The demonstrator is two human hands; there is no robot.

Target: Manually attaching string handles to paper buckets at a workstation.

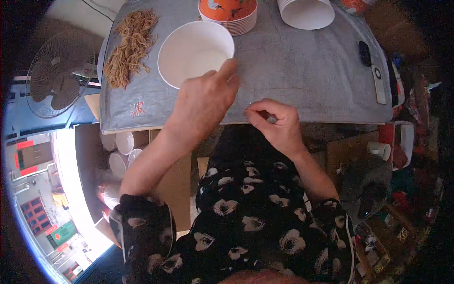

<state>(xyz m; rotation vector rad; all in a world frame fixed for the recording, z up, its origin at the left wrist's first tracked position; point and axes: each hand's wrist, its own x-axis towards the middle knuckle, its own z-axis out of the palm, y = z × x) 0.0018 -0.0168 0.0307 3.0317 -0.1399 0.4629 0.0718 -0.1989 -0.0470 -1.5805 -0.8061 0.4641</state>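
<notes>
A large white paper tub [182,52] sits on the grey cloth-covered table, its round mouth facing me. My left hand [203,97] is in front of the tub's near right rim, its fingers curled and close together. The back of that hand hides what the fingers hold, if anything. Lower and to the right, by the table's front edge, my right hand [279,120] has thumb and forefinger pinched together. A tiny pale speck shows beside those fingertips, too small to name.
Behind the tub stands a stack of orange paper tubs [229,14]; another white tub [307,12] lies to its right. A bundle of brown string [130,49] rests at the left. A fan [61,73] stands beyond the table's left edge. Dark keys [364,53] lie far right.
</notes>
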